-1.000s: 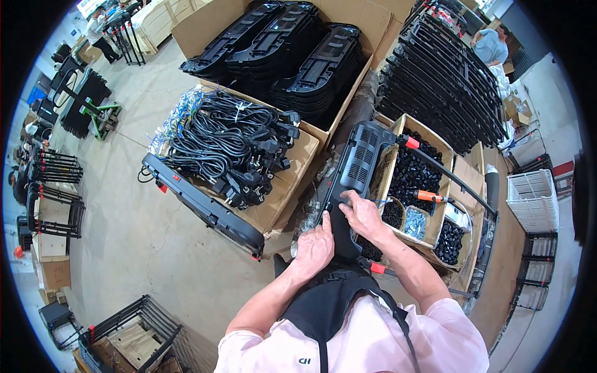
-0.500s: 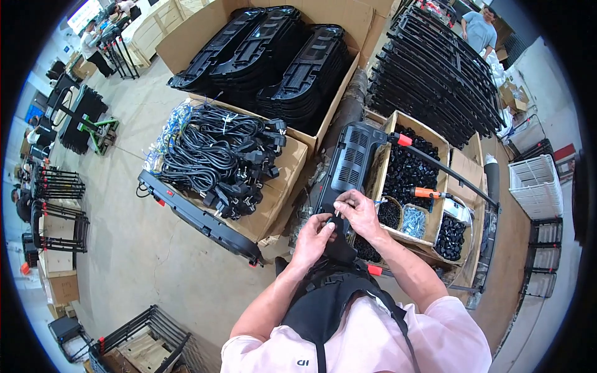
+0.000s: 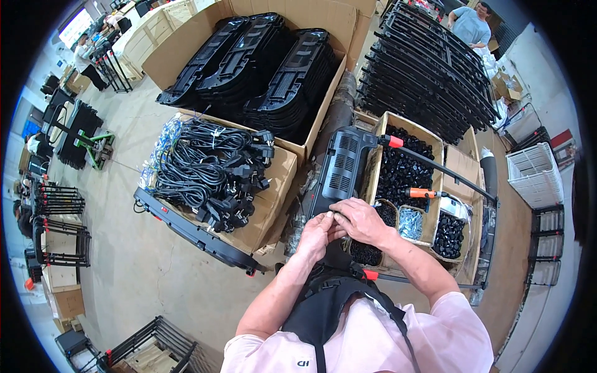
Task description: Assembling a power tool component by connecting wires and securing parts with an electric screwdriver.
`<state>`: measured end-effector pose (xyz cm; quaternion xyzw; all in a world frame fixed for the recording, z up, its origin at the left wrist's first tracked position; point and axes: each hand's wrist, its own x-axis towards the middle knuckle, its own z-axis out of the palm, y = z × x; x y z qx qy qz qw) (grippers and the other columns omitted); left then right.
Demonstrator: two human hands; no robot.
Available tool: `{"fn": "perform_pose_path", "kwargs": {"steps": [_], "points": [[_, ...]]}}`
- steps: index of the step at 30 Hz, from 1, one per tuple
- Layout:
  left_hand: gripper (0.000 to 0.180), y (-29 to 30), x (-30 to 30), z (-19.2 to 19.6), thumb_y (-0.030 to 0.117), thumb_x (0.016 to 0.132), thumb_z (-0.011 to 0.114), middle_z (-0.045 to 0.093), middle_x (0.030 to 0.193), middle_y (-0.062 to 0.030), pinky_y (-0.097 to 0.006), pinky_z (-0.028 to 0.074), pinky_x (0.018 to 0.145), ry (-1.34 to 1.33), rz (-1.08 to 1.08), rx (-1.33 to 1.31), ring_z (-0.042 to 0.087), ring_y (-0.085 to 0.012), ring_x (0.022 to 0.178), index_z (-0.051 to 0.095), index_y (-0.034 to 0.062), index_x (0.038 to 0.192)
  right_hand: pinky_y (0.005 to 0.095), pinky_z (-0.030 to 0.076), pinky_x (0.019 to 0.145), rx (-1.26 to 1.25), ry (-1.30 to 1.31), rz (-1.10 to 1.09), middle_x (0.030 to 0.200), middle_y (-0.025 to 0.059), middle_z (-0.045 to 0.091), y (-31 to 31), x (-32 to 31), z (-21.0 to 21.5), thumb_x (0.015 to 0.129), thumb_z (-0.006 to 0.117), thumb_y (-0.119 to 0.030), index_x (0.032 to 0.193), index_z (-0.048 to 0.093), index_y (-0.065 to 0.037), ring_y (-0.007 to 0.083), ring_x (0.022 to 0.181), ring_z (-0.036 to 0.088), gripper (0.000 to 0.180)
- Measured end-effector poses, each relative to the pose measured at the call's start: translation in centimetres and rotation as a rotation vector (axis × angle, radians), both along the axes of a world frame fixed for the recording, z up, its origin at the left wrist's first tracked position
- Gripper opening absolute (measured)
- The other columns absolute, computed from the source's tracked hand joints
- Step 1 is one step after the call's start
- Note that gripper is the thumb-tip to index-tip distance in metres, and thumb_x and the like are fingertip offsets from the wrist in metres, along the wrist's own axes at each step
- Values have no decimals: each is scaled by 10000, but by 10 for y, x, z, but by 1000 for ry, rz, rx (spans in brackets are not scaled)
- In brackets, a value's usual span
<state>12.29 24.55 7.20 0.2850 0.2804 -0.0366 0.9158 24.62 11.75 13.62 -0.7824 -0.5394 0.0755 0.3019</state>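
Fingertips pinched together, my left hand [image 3: 316,237] and my right hand [image 3: 362,222] meet above the near end of a black plastic housing [image 3: 343,163] with vent slots. Both are closed; whatever small thing lies between the fingers is hidden by them. The housing lies lengthwise in front of me, its near part covered by my hands. A black tube frame [image 3: 429,163] with red end pieces stretches right from its far end, over wooden parts bins. Beside my right forearm are small containers of silver screws [image 3: 410,222] and dark screws [image 3: 365,253].
An orange power screwdriver [image 3: 421,193] lies across the bins, near black plastic parts [image 3: 404,163]. Left of the housing, bundled power cords [image 3: 205,163] cover a carton. Behind stands a carton of stacked black covers [image 3: 289,78]. Stacked frames [image 3: 429,74] and a person [image 3: 471,26] are farther right.
My hands have drawn closer together, and my right hand has turned over with its back up, hiding the fingertips. The whole view has shifted slightly.
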Motion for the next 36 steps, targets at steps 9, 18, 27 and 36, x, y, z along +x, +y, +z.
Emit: {"fn": "perform_pose_path", "kwargs": {"steps": [9, 18, 27, 36], "points": [[469, 2, 35, 29, 355, 1155, 465, 708, 1291, -210, -406, 607, 940, -5, 54, 26, 740, -280, 1071, 542, -16, 1432, 456, 548, 920, 112, -194, -56, 1052, 137, 706, 37, 97, -22, 890, 763, -226, 1098, 737, -22, 348, 1020, 665, 292], [482, -29, -4, 24, 357, 1150, 498, 722, 1232, -145, -335, 600, 868, 53, -180, 161, 722, -204, 1006, 516, 1, 1474, 442, 515, 1009, -51, -224, -54, 1085, 97, 652, 85, 161, -62, 845, 795, -203, 1129, 777, -62, 304, 1148, 619, 318], [408, -58, 19, 17, 302, 1149, 500, 725, 1188, -128, -312, 578, 857, 67, -279, 485, 701, -170, 956, 564, -4, 1410, 478, 504, 1000, -90, -203, -98, 1109, 118, 643, 85, 166, -61, 827, 827, -251, 1100, 750, -61, 337, 1177, 596, 342], [212, -151, 125, -64, 189, 996, 636, 713, 1111, -175, -453, 553, 965, -430, -868, 1618, 690, -355, 1091, 744, 60, 1125, 441, 554, 950, 179, 169, -456, 1068, 127, 682, -61, 160, -32, 902, 741, -246, 1113, 728, -47, 335, 1061, 672, 291]]}}
